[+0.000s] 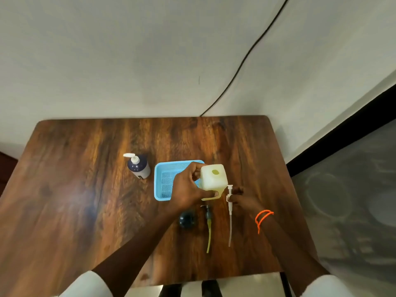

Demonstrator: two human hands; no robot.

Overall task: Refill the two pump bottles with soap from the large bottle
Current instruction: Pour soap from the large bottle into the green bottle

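Head view, left hand (188, 189) grip wrapped round pale square bottle (213, 176), right hand (241, 200) pinching white pump (229, 202).

A dark wood table (85, 189) with rounded corners stands against a pale wall (128, 50). A black cable (246, 58) runs down the wall behind the table's far right corner. Right of the table lies grey floor (347, 200) with a black skirting (342, 133).

1. We see soft, even indoor light; the pale wall (150, 50) is evenly lit.
2. Broad glare patch on the wooden table (72, 198), left side.
3. Wide-angle bending at the edges; table borders curve.
4. Overall soft focus, low sharpness; forearms dark, lacking detail.
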